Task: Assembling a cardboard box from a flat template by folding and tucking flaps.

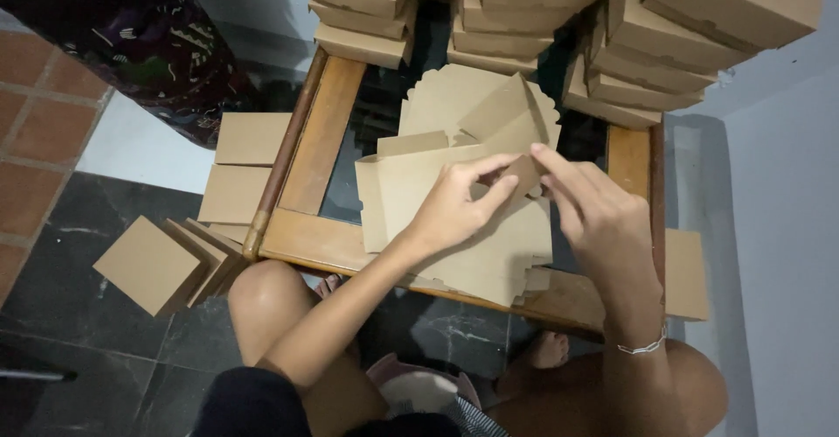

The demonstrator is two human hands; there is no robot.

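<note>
A flat brown cardboard box blank (411, 188) lies on top of a pile of like blanks (489, 267) on a low wooden table with a glass top (319, 140). My left hand (454, 205) pinches a side flap of the blank between thumb and fingers. My right hand (590, 205) meets it from the right, its fingertips folding the same small flap (524, 173) upward. A thin bracelet sits on my right wrist.
Stacks of folded brown boxes (516, 17) fill the table's far edge. More flat cardboard pieces (162, 262) lie fanned on the dark tiled floor at left, another piece (686, 271) at right. My bare knees press against the table's near edge. Patterned dark cloth (131, 35) lies upper left.
</note>
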